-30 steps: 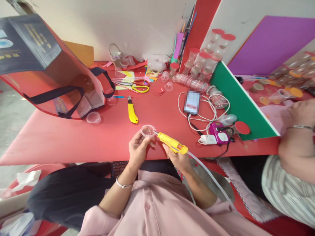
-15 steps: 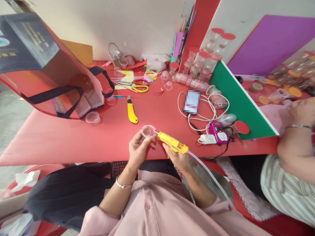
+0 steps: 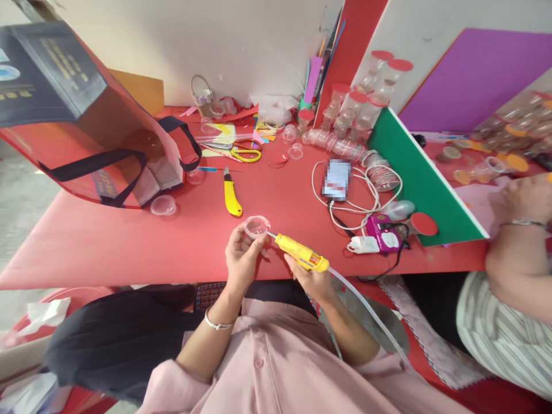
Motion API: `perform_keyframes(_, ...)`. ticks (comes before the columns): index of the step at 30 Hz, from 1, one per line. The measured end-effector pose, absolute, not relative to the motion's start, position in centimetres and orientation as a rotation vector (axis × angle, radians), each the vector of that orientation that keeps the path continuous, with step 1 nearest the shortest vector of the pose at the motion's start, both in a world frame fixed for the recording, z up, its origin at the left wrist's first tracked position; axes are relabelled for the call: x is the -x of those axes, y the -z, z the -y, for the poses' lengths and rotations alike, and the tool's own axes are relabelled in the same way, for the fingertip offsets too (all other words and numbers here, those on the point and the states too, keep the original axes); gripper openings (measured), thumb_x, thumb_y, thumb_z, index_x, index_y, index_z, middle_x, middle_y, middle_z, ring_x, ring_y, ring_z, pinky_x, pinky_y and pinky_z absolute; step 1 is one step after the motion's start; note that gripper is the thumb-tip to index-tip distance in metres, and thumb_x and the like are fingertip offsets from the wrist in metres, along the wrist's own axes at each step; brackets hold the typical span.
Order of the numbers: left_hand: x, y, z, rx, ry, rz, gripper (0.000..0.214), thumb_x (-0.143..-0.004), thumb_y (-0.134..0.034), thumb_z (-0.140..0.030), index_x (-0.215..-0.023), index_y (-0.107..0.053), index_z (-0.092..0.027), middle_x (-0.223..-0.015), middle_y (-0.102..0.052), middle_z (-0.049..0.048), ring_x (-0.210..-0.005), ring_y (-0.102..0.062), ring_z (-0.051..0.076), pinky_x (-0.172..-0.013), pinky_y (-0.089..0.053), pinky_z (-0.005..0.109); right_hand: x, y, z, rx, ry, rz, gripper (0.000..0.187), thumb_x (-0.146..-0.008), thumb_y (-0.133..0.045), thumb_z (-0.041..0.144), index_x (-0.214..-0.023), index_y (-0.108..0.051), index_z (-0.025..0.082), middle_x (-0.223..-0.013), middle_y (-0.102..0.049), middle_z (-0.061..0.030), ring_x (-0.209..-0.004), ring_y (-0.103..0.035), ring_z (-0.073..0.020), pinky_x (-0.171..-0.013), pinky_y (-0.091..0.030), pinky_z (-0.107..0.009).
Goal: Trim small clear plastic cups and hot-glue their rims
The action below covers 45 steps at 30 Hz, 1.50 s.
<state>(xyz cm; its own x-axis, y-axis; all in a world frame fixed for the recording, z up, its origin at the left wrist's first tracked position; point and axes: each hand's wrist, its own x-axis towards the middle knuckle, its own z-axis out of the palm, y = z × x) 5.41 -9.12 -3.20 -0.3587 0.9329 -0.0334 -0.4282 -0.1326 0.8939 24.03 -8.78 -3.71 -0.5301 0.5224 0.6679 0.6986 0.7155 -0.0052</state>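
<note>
Between the thumb and fingers of my left hand (image 3: 242, 257) is a small clear plastic cup (image 3: 257, 226), tilted a little above the red table (image 3: 129, 247). My right hand (image 3: 311, 279) grips a yellow hot glue gun (image 3: 302, 253) from below, with a long translucent glue stick (image 3: 366, 307) running out of its rear. The gun's metal nozzle meets the right side of the cup's rim. Beyond my hands lies a yellow utility knife (image 3: 232, 194). Another clear cup (image 3: 163, 205) rests on the table to the left.
A large red bag (image 3: 129, 138) stands at the left. Scissors (image 3: 241, 150), a phone (image 3: 336, 179) with white cables, and a purple power adapter (image 3: 384, 233) lie across the table. A green divider (image 3: 426, 184) borders the right; a co-worker's arm (image 3: 517, 259) is past it.
The cup in my left hand has shifted slightly up and left and turned a little. The glue gun's tip has followed it slightly left, staying at its rim.
</note>
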Motion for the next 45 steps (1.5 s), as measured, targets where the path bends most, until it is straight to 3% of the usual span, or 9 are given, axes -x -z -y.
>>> perform_keyframes(4,-5.4,3.2,9.3,-0.675,-1.681,-1.079,0.054,-0.082,-0.084,-0.035,-0.128,-0.063,-0.019,-0.097,-0.075,0.0055,-0.052,-0.067,0.011,-0.046,-0.061,0.027,-23.8,2.9,8.6,0.903,0.491,2.260,0.016,-0.095,-0.066,0.014,-0.098,-0.079,0.021,-0.069,-0.069,-0.0028,-0.062,-0.061,-0.0162,-0.061,-0.044,-0.027)
perform_keyframes(10,-5.3,2.9,9.7,-0.644,-1.662,-1.052,0.050,-0.082,-0.084,-0.032,-0.127,-0.067,-0.017,-0.098,-0.077,0.0074,-0.060,-0.073,0.017,-0.049,-0.065,0.032,-23.6,2.7,8.7,0.929,0.503,2.239,0.014,-0.094,-0.066,0.013,-0.098,-0.077,0.020,-0.075,-0.069,-0.0035,-0.068,-0.063,-0.0176,-0.065,-0.046,-0.029)
perform_keyframes(17,-5.5,2.8,9.4,-0.646,-1.696,-1.097,0.052,-0.080,-0.086,-0.032,-0.126,-0.067,-0.017,-0.094,-0.078,0.0063,-0.056,-0.071,0.014,-0.051,-0.064,0.029,-23.7,2.9,8.9,0.915,0.436,2.291,0.015,-0.095,-0.064,0.014,-0.100,-0.076,0.021,-0.081,-0.072,-0.0048,-0.073,-0.065,-0.0193,-0.069,-0.048,-0.031)
perform_keyframes(26,-5.4,3.0,9.5,-0.616,-1.701,-1.077,0.051,-0.083,-0.084,-0.032,-0.127,-0.065,-0.015,-0.090,-0.078,0.0074,-0.054,-0.070,0.016,-0.049,-0.064,0.032,-23.1,2.4,8.5,0.895,0.445,2.198,0.006,-0.095,-0.067,0.016,-0.094,-0.073,0.018,-0.071,-0.066,-0.0017,-0.065,-0.058,-0.0156,-0.064,-0.043,-0.028)
perform_keyframes(45,-5.3,3.2,9.6,-0.642,-1.755,-1.055,0.047,-0.085,-0.081,-0.029,-0.128,-0.067,-0.015,-0.087,-0.075,0.0051,-0.051,-0.065,0.013,-0.044,-0.060,0.029,-23.1,2.0,8.5,0.918,0.464,2.234,0.006,-0.092,-0.073,0.019,-0.097,-0.069,0.019,-0.068,-0.063,0.0000,-0.064,-0.058,-0.0147,-0.061,-0.043,-0.027)
